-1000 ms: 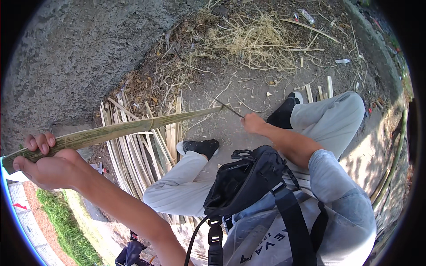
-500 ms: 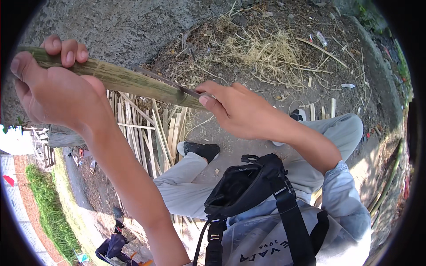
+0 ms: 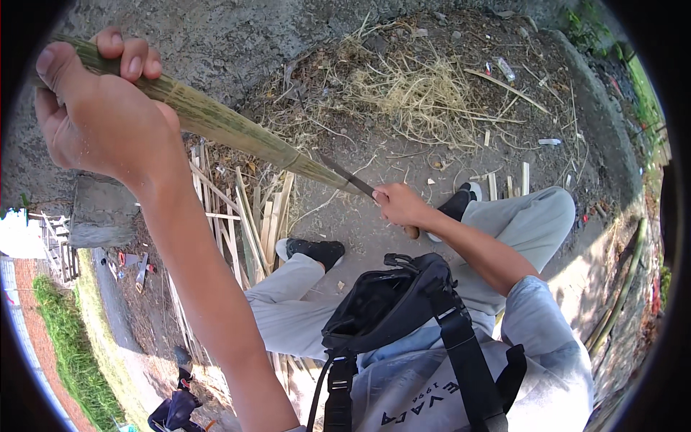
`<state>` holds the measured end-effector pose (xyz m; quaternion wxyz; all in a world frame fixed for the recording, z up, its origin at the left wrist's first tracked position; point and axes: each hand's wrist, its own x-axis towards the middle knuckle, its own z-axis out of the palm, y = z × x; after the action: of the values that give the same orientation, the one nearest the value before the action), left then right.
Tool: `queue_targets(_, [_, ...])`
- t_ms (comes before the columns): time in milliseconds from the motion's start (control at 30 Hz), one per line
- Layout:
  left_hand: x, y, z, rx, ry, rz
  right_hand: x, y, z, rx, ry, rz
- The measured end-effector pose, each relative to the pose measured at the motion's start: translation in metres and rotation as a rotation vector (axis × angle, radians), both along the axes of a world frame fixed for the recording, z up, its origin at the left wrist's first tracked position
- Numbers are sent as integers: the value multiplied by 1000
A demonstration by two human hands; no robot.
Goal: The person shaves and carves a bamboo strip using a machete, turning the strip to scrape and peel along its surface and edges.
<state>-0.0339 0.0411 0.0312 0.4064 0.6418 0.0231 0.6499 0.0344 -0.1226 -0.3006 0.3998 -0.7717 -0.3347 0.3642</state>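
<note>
My left hand (image 3: 115, 115) is wrapped round the upper end of a long green-brown bamboo piece (image 3: 230, 129), raised at the upper left. The bamboo slants down to the right and narrows toward its far end. My right hand (image 3: 402, 205) grips the wooden handle of a knife (image 3: 347, 175); the butt of the handle shows below the fist. The knife's dark blade lies against or just beside the lower end of the bamboo; I cannot tell whether its edge touches.
Many split bamboo strips (image 3: 248, 223) lie to the left of my feet. A heap of pale shavings (image 3: 425, 93) covers the ground ahead. A black bag (image 3: 389, 295) hangs at my front. A concrete block (image 3: 103, 209) stands at left, and another person (image 3: 176, 410) shows at lower left.
My right hand has moved down and to the right with the knife, toward the bamboo's lower end. The bamboo now tilts more steeply, its lower end dropped, and my left hand keeps its grip.
</note>
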Motion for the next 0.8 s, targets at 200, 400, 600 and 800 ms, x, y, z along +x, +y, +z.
queue_targets(200, [-9, 9, -1, 19, 11, 21, -17, 17, 101, 308, -70, 22])
queue_targets(400, [-15, 8, 3, 20, 8, 98, -28, 22, 25, 415, -194, -34])
queue_targets(600, [-29, 16, -2, -23, 3, 172, -7, -38, -128, -173, -336, 129])
queue_targets(800, [-68, 52, 3, -67, 35, -244, -15, -12, -32, -8, -183, 42])
